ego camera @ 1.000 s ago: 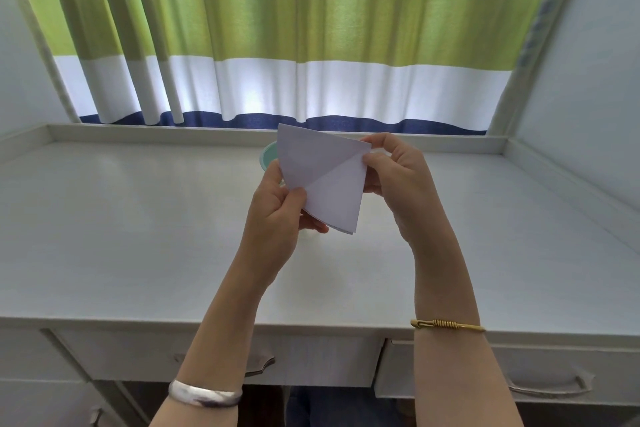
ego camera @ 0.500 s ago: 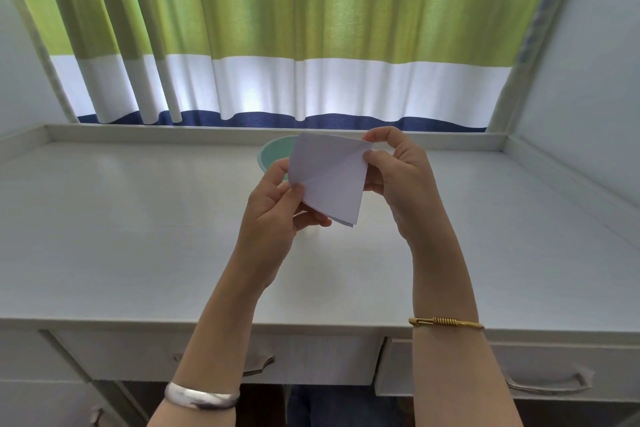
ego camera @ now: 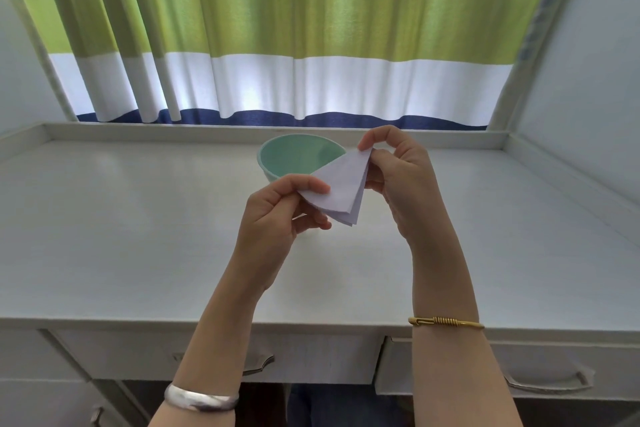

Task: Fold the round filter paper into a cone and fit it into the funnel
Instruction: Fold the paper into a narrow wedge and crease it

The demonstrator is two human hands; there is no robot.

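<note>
Both hands hold the folded paper (ego camera: 341, 189) in the air above the table (ego camera: 138, 236), in front of the funnel (ego camera: 298, 159). The left hand (ego camera: 277, 215) pinches its left corner; the right hand (ego camera: 398, 180) pinches its top corner.

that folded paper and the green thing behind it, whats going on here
A person is holding a folded white filter paper in the air over a white desk, folded down to a layered wedge. The left hand pinches its lower left edge and the right hand pinches its top corner. Behind the paper stands a mint-green funnel, its mouth open and with nothing visible inside. The paper has not been opened into a cone or set in the funnel yet.
</note>
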